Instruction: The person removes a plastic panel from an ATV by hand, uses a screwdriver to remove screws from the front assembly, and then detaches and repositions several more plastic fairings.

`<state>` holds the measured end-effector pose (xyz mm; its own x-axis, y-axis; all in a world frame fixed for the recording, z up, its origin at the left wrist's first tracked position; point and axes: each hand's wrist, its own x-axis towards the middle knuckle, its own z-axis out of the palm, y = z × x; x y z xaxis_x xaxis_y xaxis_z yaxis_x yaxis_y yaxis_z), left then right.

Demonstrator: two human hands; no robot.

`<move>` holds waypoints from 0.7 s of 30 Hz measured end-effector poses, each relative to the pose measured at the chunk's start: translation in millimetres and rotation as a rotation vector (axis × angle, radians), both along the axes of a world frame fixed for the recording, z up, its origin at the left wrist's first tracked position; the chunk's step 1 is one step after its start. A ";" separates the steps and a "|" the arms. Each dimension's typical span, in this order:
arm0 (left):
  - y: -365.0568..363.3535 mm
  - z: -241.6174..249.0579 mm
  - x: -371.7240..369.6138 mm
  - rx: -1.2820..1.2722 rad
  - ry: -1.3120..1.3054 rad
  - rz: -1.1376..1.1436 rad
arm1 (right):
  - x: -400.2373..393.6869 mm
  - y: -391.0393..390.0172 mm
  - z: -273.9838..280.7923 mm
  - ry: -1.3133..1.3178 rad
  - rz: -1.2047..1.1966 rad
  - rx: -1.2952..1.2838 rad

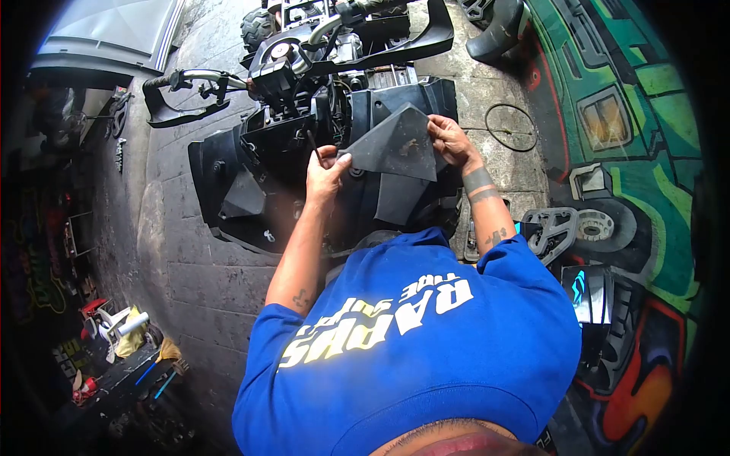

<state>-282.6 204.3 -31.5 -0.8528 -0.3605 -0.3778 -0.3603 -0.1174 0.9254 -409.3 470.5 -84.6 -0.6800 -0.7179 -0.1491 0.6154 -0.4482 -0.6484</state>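
Observation:
A dark grey, roughly triangular plastic panel (394,144) is held up in front of me between both hands. My right hand (452,142) pinches its upper right edge between thumb and fingers. At its pointed left end, my left hand (327,173) is closed with the thumb against the tip. A thin dark rod-like tool (313,144) sticks up from the left fingers; its kind cannot be made out. Behind the panel stands a partly stripped quad bike (293,99) with black bodywork (220,178), and another angular panel piece (399,199) shows just below the held one.
The handlebar has black hand guards (182,114). A thin ring (510,128) lies on the concrete floor at right. Wheel parts (597,226) and black frames (549,232) lie along the graffiti-painted wall (646,137). A broom (169,349) and cloths (131,332) are at lower left.

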 end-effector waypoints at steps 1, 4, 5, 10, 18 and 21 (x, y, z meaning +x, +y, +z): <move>0.0 -0.8 1.6 0.004 -0.002 0.000 | 0.0 -3.1 -4.6 -0.002 0.000 0.004; 2.6 -3.6 4.9 0.161 -0.086 -0.211 | -4.1 -11.6 -18.5 -0.039 -0.235 0.271; 6.2 -4.5 6.0 0.160 -0.148 -0.222 | -6.6 -12.6 -22.4 -0.040 -0.233 0.275; 40.5 -25.0 22.0 0.096 -0.128 -0.179 | -2.8 0.8 -12.5 -0.089 -0.252 0.395; 87.5 -51.1 34.5 -0.614 -0.400 -0.441 | -20.5 8.0 -47.7 -0.028 -0.360 0.296; 90.0 -56.6 23.4 -0.580 -0.436 -0.437 | -25.7 19.7 -55.3 -0.083 -0.450 0.319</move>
<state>-259.2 294.3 -88.1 -0.7815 -0.2708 -0.5621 -0.6016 0.5660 0.5637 -435.1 490.2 -140.0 -0.8860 -0.2697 -0.3773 0.4630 -0.4681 -0.7527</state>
